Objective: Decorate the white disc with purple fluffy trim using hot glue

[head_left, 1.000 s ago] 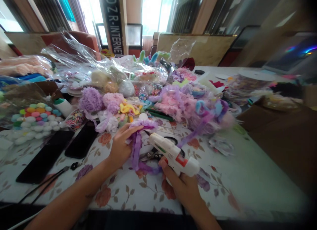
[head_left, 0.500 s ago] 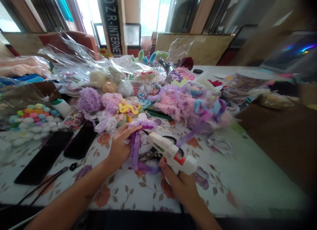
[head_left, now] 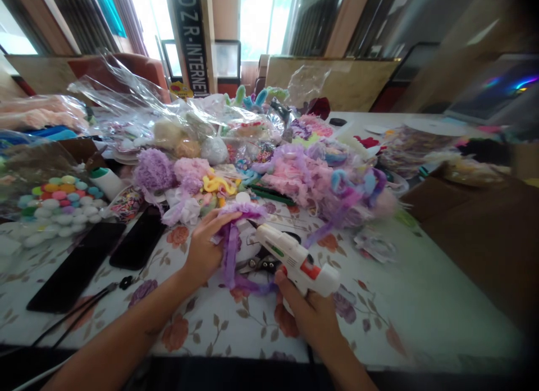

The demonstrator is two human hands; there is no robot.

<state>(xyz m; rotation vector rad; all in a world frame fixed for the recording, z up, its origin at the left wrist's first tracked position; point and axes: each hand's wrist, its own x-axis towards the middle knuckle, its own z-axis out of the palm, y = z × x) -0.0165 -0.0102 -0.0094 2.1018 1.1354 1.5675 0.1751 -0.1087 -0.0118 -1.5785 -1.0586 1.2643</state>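
Observation:
My right hand (head_left: 309,312) is wrapped round a white glue gun (head_left: 290,256) with a red-orange part on its side. Its dark nozzle points up and left, close to a fuzzy purple strip (head_left: 229,253). My left hand (head_left: 206,242) pinches the strip's upper end, where lilac frill shows at the fingers. From there the strip hangs to the tablecloth and curves right, towards the glue gun. Partly hidden beneath the gun lies a pair of scissors (head_left: 259,263) with dark handles. Whether the nozzle touches the strip I cannot tell.
Two black phones (head_left: 78,267) (head_left: 138,239) lie left on the flowered tablecloth (head_left: 197,329), near a dark cord. A bag of coloured pompoms (head_left: 63,206) stands beyond them. Pink and purple fluffy trim (head_left: 298,172) is heaped at the back. A cardboard box (head_left: 475,211) stands right.
The glue gun in my right hand has shifted slightly right, so its nozzle is a little farther from the purple strip. My left hand keeps its hold nearly unmoved.

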